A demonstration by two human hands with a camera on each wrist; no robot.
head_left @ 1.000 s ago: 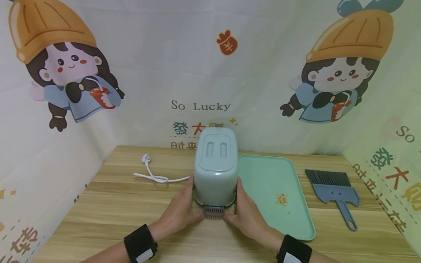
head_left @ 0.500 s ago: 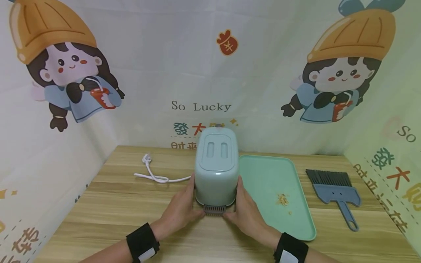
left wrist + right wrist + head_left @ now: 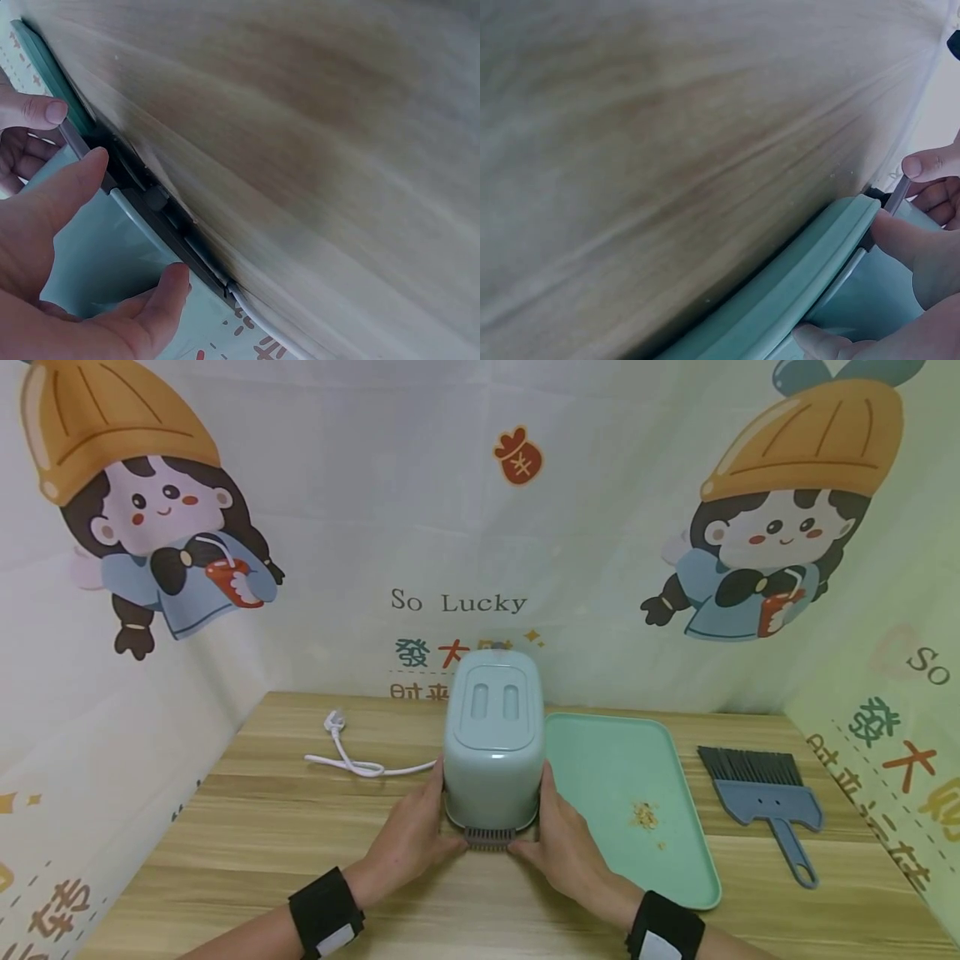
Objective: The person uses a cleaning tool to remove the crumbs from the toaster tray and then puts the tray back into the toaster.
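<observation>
A mint-green toaster (image 3: 495,789) with a lid over its top stands on the wooden table, narrow end towards me. A grey ridged piece (image 3: 490,840) juts out low at that end. My left hand (image 3: 408,835) holds the toaster's left side with its fingers, thumb tip at the left end of the ridged piece. On the other side my right hand (image 3: 566,843) mirrors this, its thumb at the right end. In the left wrist view the thumb (image 3: 75,180) touches the grey piece close to the toaster's dark base (image 3: 161,217).
A white power cord (image 3: 360,767) with a plug lies left of the toaster. To the right is a green tray (image 3: 600,752) with crumbs (image 3: 643,815) on it. Farther right lies a blue-grey hand brush (image 3: 765,797). A printed cloth hangs behind the table.
The grey ridged piece has slid slightly inward, under the toaster's end, with both thumbs at it. The toaster, tray and brush stay put.
</observation>
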